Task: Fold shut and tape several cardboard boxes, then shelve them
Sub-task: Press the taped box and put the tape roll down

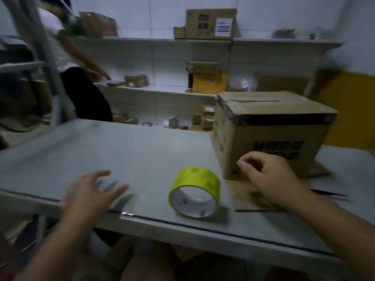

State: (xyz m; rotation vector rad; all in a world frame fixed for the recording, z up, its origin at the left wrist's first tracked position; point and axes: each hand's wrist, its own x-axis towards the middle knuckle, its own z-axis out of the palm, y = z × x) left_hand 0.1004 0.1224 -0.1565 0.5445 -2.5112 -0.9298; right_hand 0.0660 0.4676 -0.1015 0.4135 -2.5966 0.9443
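Grey worktop [125,151] before white wall shelves [203,41] bearing assorted cartons; a second person [67,63] stands at far left; cardboard box [269,130], top flaps folded down, sits at the right of the worktop on a flat cardboard sheet [245,199]; left hand [91,191] released, fingers spread over the near edge; right hand [269,175] loosely curled, grasping nothing, just before the box; yellow tape roll [194,192] rests on its rim between the hands.
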